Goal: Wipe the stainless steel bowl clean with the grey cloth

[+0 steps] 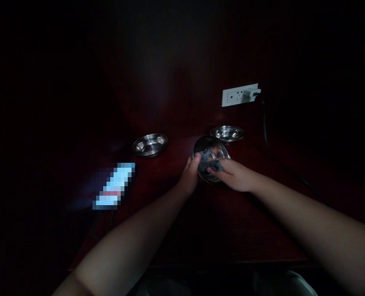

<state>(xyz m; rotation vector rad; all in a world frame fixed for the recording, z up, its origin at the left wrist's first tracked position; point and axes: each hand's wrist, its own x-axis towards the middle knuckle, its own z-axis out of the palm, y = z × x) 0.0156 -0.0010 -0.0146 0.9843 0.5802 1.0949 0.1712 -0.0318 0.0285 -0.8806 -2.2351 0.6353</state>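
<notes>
A shiny metal bowl (221, 150) is tilted toward me above the dark red table. My left hand (191, 174) grips its left rim, the thumb over the edge and the other fingers hidden behind. Inside the bowl, my right hand (233, 174) presses a dark grey textured cloth (211, 165) against the metal, its fingers closed on the cloth. Further left, a low stack of metal bowls (150, 145) rests on the table. Just behind the held bowl stands another metal bowl (227, 133).
A lit phone-like screen (116, 185), pixelated, lies at the table's left side with a thin cable near it. On the back wall a white socket panel (233, 98) holds a plug, and its black cord (265, 127) runs down to the right. The surroundings are very dark.
</notes>
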